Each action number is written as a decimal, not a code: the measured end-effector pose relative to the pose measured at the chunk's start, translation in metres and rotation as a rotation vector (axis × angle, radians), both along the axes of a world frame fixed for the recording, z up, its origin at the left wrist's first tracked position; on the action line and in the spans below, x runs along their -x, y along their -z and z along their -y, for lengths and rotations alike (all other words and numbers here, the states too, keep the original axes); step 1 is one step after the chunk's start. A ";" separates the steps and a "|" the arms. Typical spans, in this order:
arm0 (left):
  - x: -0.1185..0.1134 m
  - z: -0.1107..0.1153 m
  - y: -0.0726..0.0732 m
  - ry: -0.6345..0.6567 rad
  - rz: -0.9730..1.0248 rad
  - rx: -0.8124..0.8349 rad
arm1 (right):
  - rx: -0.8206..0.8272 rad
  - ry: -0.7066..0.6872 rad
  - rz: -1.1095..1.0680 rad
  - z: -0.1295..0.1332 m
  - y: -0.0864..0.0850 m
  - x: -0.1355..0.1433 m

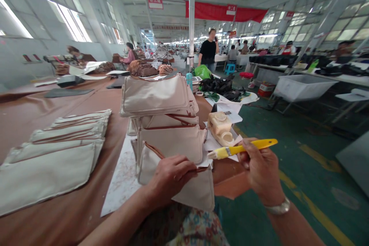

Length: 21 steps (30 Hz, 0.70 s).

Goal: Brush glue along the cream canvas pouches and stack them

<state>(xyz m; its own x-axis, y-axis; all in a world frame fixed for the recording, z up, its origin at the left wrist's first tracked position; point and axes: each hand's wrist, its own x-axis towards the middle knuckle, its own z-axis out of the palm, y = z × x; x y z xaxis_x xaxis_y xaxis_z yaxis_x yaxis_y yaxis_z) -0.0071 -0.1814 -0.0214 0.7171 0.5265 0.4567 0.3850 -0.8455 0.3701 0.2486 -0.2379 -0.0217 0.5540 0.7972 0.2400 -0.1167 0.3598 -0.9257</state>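
Observation:
My right hand (261, 169) is closed around a yellow-handled brush (245, 148), with the pale bristles pointing left. Just beyond it a cream glue container (220, 125) with a round opening stands on white paper. My left hand (173, 175) is pressed with curled fingers on the brown-trimmed upper edge of a cream leather pouch piece (197, 188) at the front. Behind that piece, a tall stack of similar cream pieces (170, 138) rises on the table. The brush tip is close to the right side of the stack. My left fingertips are partly hidden.
Several overlapping cream pieces (57, 157) lie on the brown table covering (115, 134) at the left. Black scraps (220, 86) and a green bag (203, 71) are beyond the stack. A person in black (208, 50) stands farther back; a white bin (302, 86) is at the right.

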 end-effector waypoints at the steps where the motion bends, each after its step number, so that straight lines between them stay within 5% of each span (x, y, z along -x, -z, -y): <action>1: 0.001 0.003 -0.002 0.016 -0.004 -0.041 | 0.010 -0.040 0.007 0.004 -0.002 0.002; 7: 0.005 0.011 -0.007 0.055 -0.061 -0.077 | 0.116 -0.338 0.146 0.024 -0.013 0.002; 12: 0.005 0.012 -0.013 0.091 -0.123 0.031 | 0.037 -0.154 0.263 0.026 -0.027 -0.005; 17: 0.005 0.015 -0.022 0.086 -0.150 0.202 | 0.013 -0.387 0.296 0.032 -0.017 0.003; 21: 0.006 0.014 -0.020 0.101 -0.153 0.333 | 0.016 -0.301 0.232 0.044 -0.014 -0.007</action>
